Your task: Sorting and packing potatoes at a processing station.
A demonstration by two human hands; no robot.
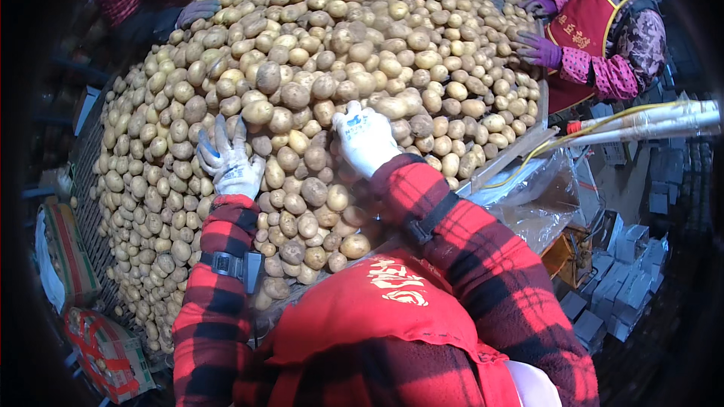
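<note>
A broad heap of potatoes [294,96] covers the slatted table before me. My left hand [231,165], in a whitish work glove with a blue mark on one finger, rests on the potatoes with its fingers spread, holding nothing. To its right, my right hand [363,137] wears a white glove with blue print and reaches into the heap. Its fingers are bent down among the potatoes, and whether it grips one is hidden. Loose dirt clings to many potatoes. One larger yellow potato [355,246] lies near my red apron.
A co-worker's purple-gloved hands [537,50] touch the heap at the right; another's gloved hand [198,12] rests at the upper left. White poles [645,121] and plastic film [534,189] stand right. Filled bags [110,353] lie lower left, cartons [630,288] lower right.
</note>
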